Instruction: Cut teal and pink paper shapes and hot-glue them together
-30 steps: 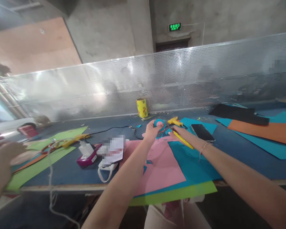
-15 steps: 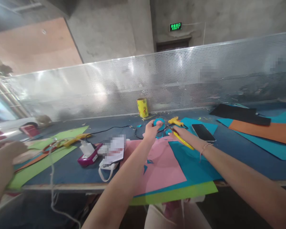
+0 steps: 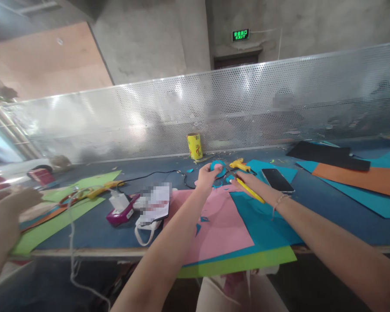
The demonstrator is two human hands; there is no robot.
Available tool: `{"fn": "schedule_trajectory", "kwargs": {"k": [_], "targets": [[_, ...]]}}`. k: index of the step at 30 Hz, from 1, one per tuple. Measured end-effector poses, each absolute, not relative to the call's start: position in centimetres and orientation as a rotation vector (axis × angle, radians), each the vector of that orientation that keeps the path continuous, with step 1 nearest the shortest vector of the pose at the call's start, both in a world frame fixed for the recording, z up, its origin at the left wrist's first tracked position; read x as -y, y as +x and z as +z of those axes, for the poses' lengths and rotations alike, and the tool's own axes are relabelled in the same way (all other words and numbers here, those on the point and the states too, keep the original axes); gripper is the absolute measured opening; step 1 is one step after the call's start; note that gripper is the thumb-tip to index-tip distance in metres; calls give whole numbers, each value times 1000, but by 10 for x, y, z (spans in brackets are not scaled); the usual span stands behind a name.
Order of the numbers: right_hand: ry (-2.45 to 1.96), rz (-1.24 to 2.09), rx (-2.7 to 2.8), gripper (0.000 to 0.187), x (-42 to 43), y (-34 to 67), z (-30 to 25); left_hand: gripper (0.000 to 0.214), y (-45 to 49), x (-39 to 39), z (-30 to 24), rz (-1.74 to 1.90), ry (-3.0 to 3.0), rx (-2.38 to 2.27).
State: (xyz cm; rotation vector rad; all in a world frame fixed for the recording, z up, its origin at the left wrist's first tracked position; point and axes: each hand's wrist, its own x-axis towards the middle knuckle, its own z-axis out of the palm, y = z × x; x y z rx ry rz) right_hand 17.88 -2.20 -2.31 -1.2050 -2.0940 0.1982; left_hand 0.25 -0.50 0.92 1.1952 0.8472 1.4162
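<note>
My left hand point(image 3: 208, 177) is closed, its thumb and fingers pinching a round blue-and-pink paper piece point(image 3: 219, 168) above the table. To its right, my right hand point(image 3: 248, 181) is closed around a slim yellow-handled tool point(image 3: 254, 193); its working end is too small to make out. A small blue paper scrap point(image 3: 229, 178) shows by the right fingertips, and I cannot tell whether they touch it. Beneath both forearms lies a pink sheet point(image 3: 225, 229) with blue offcuts point(image 3: 204, 219) on it, over a blue sheet point(image 3: 273, 229) and a green one point(image 3: 240, 263).
Beyond my hands are a yellow glue gun point(image 3: 239, 165) and a yellow can-shaped wrapper point(image 3: 194, 146). A phone point(image 3: 277, 180) lies right. Left are a purple power strip point(image 3: 121, 212), cables and another person's arm point(image 3: 6, 225). Black card point(image 3: 328, 156) and orange card point(image 3: 360, 181) lie far right.
My hands have barely moved; the round paper piece looks slightly turned in my left fingers. At the left edge, the other person's hand has shifted slightly.
</note>
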Motion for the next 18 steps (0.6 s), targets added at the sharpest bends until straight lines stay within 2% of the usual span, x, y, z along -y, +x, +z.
{"fn": "schedule_trajectory", "kwargs": {"k": [18], "targets": [[-1221,81,2087,23,18,181,-22,32,2,6,12,1404,1194,-849]]}}
